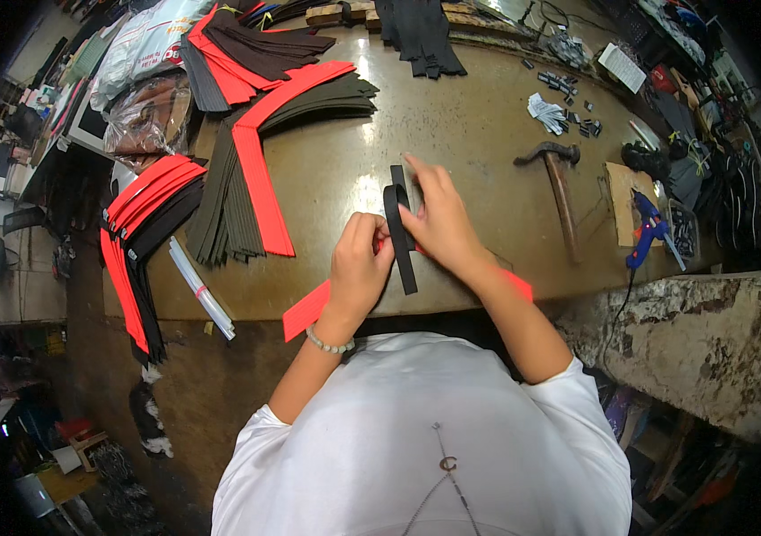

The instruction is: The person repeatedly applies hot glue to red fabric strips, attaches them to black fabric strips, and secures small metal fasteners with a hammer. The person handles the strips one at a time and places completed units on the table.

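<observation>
In front of me a black strap (395, 201) is bent into a loop over a bright red strip (307, 308). The strip's two ends show beyond my wrists, and its middle is mostly hidden by the hands and strap. My left hand (358, 263), with a beaded bracelet on its wrist, is closed in a pinch where a bit of red shows beside the strap. On the other side, my right hand (441, 219) has its thumb against the black strap and its fingers behind it. The strap's free end hangs down toward the table's front edge.
Fanned bundles of red strips (264, 192), dark green strips (224, 201) and black strips (166, 214) lie at left, near white sticks (202, 290). A hammer (562, 196), small black pieces (559, 85) and a blue glue gun (646, 228) with a hanging cord are at right.
</observation>
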Tool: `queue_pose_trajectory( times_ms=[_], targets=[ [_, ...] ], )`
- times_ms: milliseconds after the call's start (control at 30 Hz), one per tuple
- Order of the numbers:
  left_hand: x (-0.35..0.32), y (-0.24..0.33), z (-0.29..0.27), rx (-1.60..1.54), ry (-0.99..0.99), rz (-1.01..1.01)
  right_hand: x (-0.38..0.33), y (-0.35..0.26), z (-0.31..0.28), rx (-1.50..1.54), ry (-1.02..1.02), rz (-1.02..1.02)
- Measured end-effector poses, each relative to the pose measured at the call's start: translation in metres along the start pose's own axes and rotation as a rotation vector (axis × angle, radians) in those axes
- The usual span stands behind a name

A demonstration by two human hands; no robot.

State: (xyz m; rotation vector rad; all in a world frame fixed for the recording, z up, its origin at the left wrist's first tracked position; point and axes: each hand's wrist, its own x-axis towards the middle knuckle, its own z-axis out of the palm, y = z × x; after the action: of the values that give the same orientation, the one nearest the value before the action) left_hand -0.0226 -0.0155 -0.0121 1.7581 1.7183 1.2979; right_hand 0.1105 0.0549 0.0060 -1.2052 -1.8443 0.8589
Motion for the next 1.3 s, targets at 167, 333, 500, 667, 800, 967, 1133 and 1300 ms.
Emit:
queue_pose_trajectory(
  times_ms=[167,333,500,667,800,967,1133,1300],
  targets=[
    [0.002,0.000,-0.001,-0.003,-0.006,-0.020,-0.012,0.004,-0.005,-0.113,-0.157,-0.108],
    [0.000,0.001,0.000,-0.048,-0.032,-0.039,-0.064,0.009,-0.014,-0.207,-0.072,-0.369],
    [-0.003,0.002,0.001,0.135,-0.084,0.067,-0.069,-0.005,-0.028,-0.313,-0.258,-0.344],
    [-0.004,0.004,0.002,0.200,-0.096,0.084,-0.085,-0.026,-0.044,-0.353,-0.499,-0.345],
    [-0.004,0.006,0.001,0.211,-0.110,0.084,-0.105,-0.014,-0.079,-0.034,-0.699,-0.258],
    [-0.001,0.005,-0.012,0.013,-0.071,0.022,-0.119,0.079,-0.194,-0.321,0.898,0.455],
    [-0.011,0.005,-0.029,-0.018,-0.008,0.096,-0.107,0.191,-0.295,-0.670,0.882,0.026],
    [-0.013,0.009,-0.020,0.193,-0.099,0.154,-0.069,0.181,-0.302,-0.313,0.691,0.437]
  ],
)
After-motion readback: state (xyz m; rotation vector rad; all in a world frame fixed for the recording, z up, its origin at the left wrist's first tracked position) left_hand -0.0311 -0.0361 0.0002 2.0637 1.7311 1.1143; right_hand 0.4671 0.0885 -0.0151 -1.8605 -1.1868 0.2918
